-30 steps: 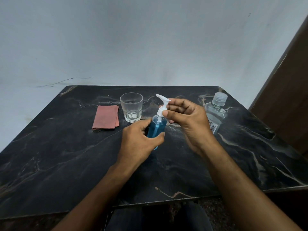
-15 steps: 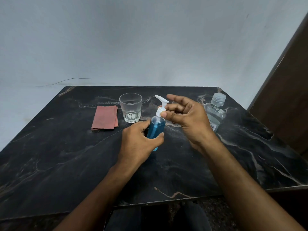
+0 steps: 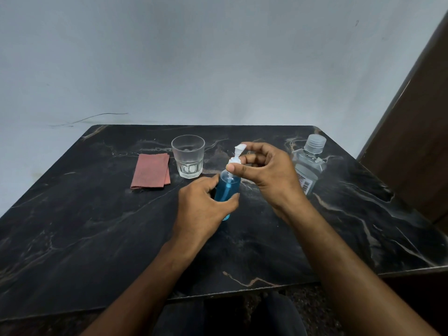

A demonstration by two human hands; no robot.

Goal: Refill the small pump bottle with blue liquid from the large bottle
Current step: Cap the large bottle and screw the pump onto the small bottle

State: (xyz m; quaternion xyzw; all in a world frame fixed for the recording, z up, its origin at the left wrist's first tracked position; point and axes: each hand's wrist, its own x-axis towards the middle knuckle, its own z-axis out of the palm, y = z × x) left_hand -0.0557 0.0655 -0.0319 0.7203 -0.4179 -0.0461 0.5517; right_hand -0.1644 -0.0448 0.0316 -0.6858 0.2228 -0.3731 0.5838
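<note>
The small pump bottle [image 3: 228, 187], full of blue liquid, stands upright near the middle of the black marble table [image 3: 97, 226]. My left hand [image 3: 201, 209] wraps around its lower body. My right hand [image 3: 266, 170] pinches the white pump head [image 3: 238, 154] at the collar, thumb in front and fingers curled over the nozzle. The large bottle [image 3: 309, 166], clear with a ribbed cap, stands capped at the right, partly behind my right hand, and looks nearly drained.
A clear glass tumbler [image 3: 188, 156] stands behind the pump bottle, with a folded reddish cloth [image 3: 150, 174] to its left. A pale wall lies behind the table and a dark wooden panel [image 3: 417, 132] rises at the right.
The pump nozzle has turned from pointing left to pointing toward the back. My right fingers have shifted around the pump head. My left hand keeps its hold on the bottle.
</note>
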